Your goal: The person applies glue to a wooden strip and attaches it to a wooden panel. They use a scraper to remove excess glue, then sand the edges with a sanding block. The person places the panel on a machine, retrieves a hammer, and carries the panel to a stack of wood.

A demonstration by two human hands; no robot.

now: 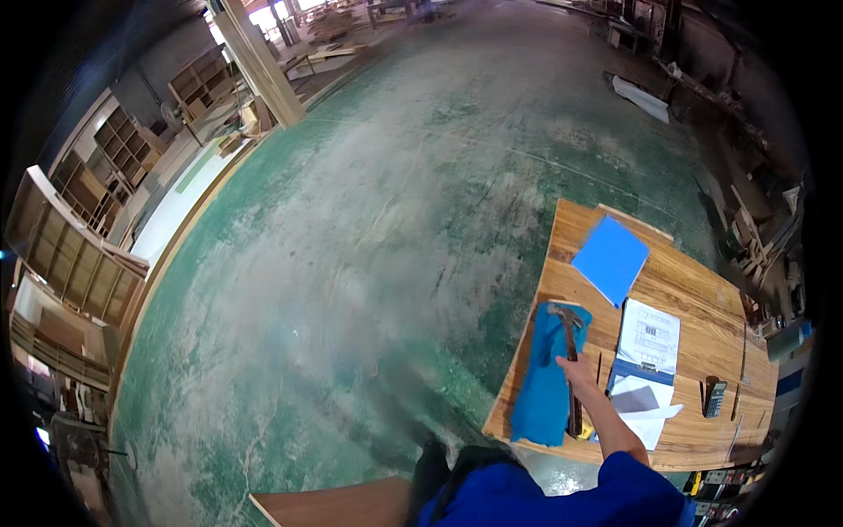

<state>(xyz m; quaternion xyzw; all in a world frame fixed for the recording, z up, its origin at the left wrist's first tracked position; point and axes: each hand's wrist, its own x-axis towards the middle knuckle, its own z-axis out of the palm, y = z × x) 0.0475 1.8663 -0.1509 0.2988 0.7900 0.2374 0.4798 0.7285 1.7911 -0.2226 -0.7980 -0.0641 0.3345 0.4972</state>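
Observation:
My right hand [577, 372] is closed round the dark handle of a claw hammer [575, 413]. The hammer's metal head points away from me, over the far end of a folded teal cloth [537, 395]. That cloth lies along the left edge of a wooden table [702, 307]. Just right of my hand is a thin dark pencil-like stick [600, 367]. A small yellow item [587, 431], partly hidden by my forearm, sits near the handle's lower end. My left hand does not show.
On the table lie a blue folder [612, 261], a clipboard with a printed drawing [650, 338], loose white sheets [641, 400] and a calculator [716, 399]. A brown board [338, 505] is low at the front. Wooden shelving [75, 255] and a post [259, 66] stand left.

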